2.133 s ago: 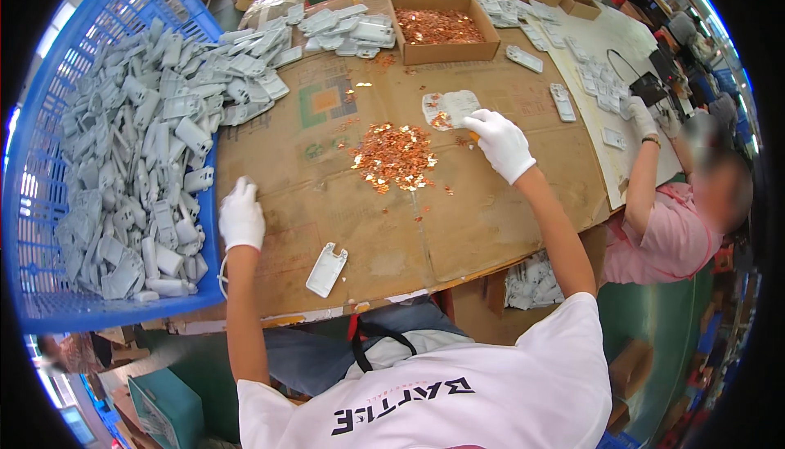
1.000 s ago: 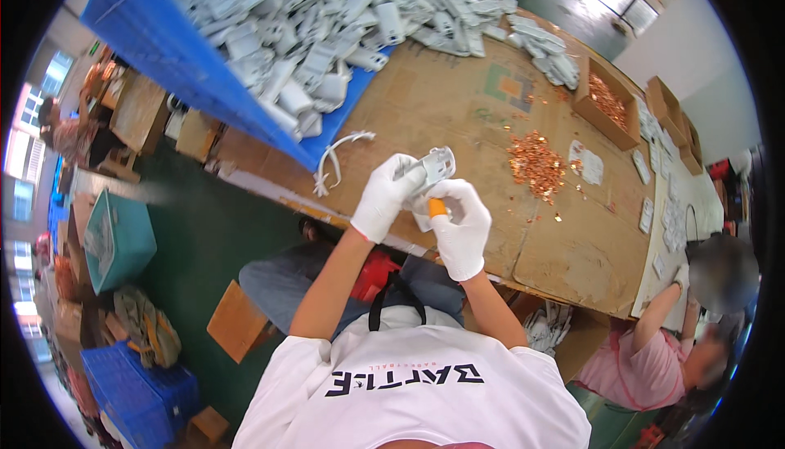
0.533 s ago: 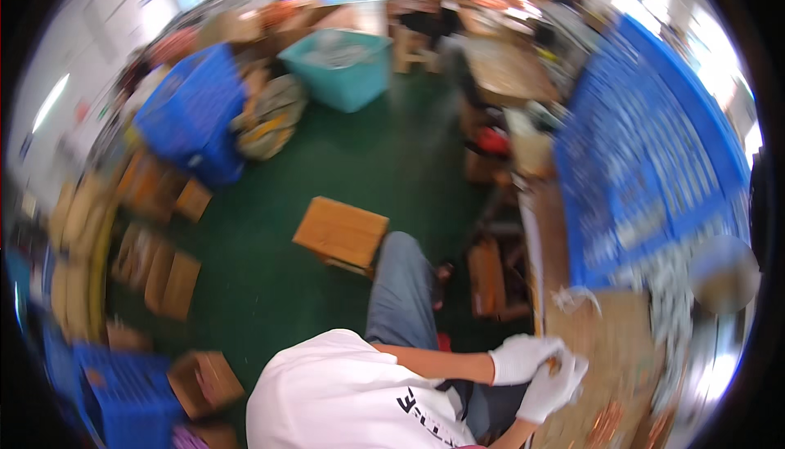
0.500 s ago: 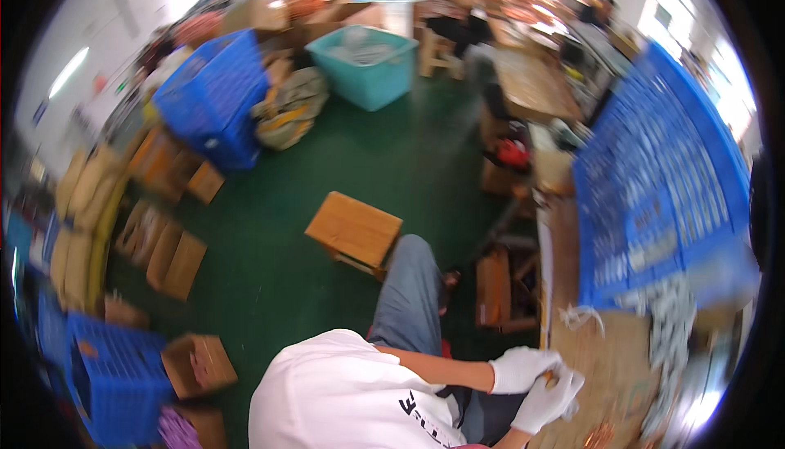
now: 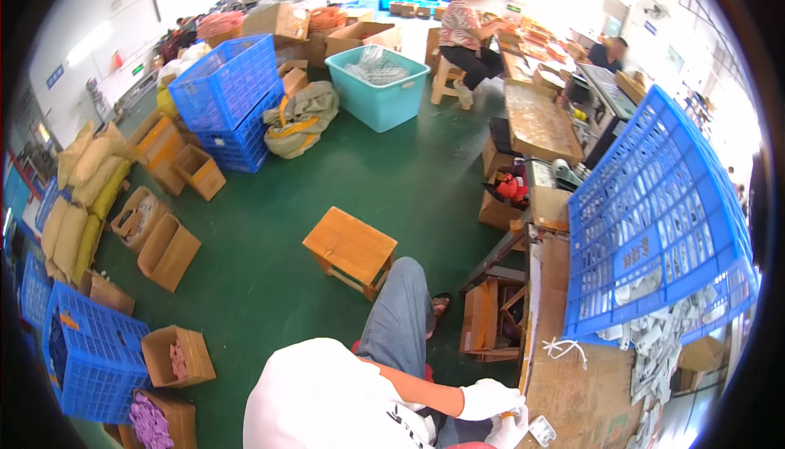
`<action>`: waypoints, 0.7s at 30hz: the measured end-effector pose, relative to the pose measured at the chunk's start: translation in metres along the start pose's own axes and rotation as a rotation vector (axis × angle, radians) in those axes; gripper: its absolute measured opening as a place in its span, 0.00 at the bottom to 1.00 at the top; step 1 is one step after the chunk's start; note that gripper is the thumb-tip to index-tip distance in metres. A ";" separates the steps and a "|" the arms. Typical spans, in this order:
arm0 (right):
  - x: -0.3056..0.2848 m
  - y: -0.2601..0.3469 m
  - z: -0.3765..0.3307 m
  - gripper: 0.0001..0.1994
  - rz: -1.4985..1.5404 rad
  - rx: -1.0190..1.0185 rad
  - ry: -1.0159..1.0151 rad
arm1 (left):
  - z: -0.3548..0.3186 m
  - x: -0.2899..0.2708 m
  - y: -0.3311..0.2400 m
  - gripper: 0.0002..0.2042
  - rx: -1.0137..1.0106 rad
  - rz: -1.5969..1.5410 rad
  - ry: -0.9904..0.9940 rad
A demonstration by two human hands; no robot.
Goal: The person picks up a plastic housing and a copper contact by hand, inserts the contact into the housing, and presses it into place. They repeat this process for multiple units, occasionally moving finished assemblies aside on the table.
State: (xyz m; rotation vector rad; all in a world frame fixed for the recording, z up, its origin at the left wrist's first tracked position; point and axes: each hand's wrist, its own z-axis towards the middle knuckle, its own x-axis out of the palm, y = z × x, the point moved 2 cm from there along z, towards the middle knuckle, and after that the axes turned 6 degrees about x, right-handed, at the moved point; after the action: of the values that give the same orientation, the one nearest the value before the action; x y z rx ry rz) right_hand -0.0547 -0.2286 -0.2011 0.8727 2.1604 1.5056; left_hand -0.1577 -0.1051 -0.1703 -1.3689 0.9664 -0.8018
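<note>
Pale plastic part [image 5: 541, 431] just beside curled right hand [image 5: 509, 430], near bench [image 5: 576, 367] edge; left hand [image 5: 486, 400] curled against right, orange bit [image 5: 508, 415] between; whether either grips part, cannot tell; part seems mid-work; similar parts [image 5: 661, 343] heaped at blue crate [image 5: 642, 240], done or undone unclear.

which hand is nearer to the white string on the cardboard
Left: the left hand is below and left of the white string in the picture; the right hand is farther down. Neither touches it.
</note>
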 end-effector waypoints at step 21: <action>-0.008 0.036 -0.023 0.08 -0.590 -0.128 -0.258 | 0.053 0.009 -0.006 0.12 0.291 0.452 0.390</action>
State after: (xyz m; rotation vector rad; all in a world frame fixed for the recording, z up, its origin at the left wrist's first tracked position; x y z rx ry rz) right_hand -0.0523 -0.2414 -0.1594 0.3153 1.8785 1.1436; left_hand -0.1055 -0.0920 -0.1675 -0.7134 1.3418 -0.8340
